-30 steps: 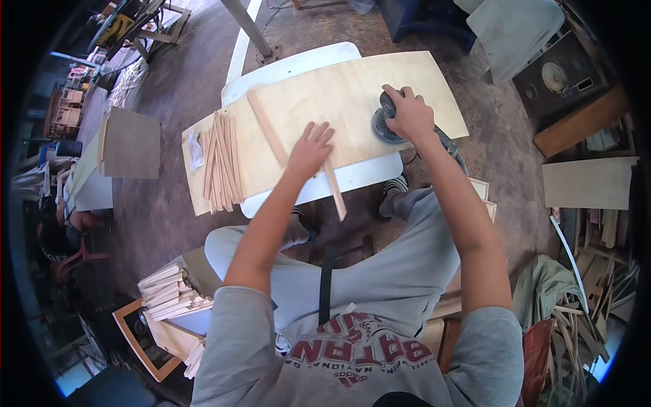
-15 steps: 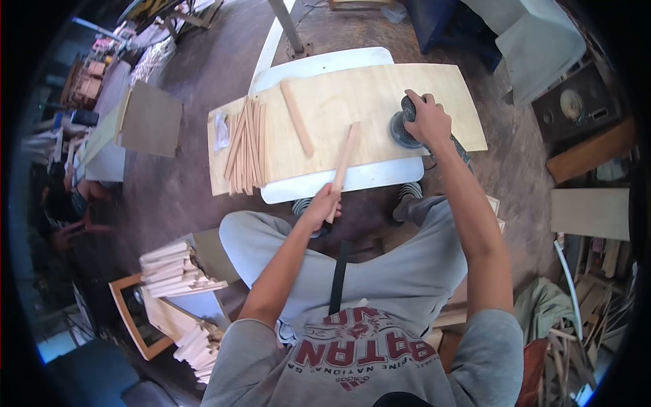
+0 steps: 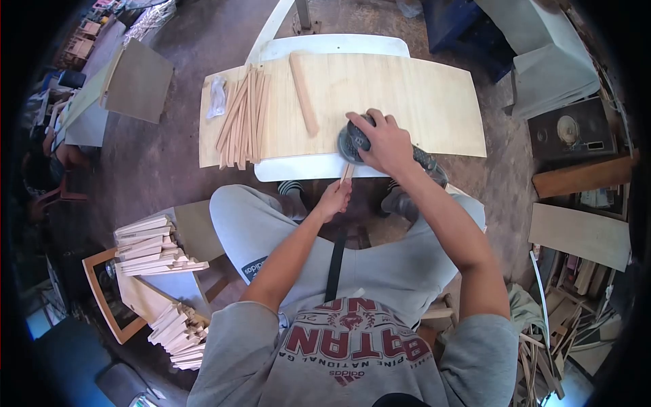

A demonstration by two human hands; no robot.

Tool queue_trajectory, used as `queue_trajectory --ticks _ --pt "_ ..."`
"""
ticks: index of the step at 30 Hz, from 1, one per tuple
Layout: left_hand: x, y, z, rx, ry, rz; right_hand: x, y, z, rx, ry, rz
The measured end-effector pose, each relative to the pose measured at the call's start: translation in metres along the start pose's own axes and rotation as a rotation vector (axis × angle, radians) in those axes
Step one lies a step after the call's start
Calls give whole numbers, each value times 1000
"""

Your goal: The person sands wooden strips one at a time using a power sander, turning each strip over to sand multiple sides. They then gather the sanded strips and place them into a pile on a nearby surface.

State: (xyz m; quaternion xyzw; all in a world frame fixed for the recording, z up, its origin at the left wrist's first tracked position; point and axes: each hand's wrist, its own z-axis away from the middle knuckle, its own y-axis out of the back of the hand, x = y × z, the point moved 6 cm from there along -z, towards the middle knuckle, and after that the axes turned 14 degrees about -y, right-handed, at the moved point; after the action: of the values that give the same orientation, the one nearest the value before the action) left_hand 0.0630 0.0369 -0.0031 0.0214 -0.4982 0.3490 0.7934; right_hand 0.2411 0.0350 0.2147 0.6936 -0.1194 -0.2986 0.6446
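Note:
My left hand (image 3: 334, 200) is closed round the near end of a narrow wooden strip (image 3: 347, 171), at the front edge of the board. My right hand (image 3: 388, 144) grips a dark round power sander (image 3: 356, 139), whose disc covers the far part of that strip. Both rest over a pale plywood board (image 3: 407, 88) lying on a white tabletop (image 3: 305, 168). A single loose strip (image 3: 303, 95) lies left of the sander. Further left is a pile of strips (image 3: 245, 119) beside a clear plastic bag (image 3: 217, 96).
Stacked wood pieces (image 3: 152, 247) and a wooden frame (image 3: 102, 298) are on the floor at lower left. Scrap wood (image 3: 563, 325) and a plank (image 3: 583, 173) lie at right. A person (image 3: 57, 159) sits at far left. My legs are crossed under the table.
My right hand has brought the sander left and nearer, onto the strip in my left hand. The camera view has shifted slightly.

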Motion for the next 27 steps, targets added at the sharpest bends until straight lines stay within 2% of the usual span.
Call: queue_trajectory --ticks 15,23,27 --pt "-1 -7 -2 -13 26 74 21 0 -49 62 -178 70" --pt "0 -5 -1 -4 15 83 12 -4 12 9 -82 38" --pt "-5 -4 -3 -1 25 82 21 -3 0 52 -119 23"
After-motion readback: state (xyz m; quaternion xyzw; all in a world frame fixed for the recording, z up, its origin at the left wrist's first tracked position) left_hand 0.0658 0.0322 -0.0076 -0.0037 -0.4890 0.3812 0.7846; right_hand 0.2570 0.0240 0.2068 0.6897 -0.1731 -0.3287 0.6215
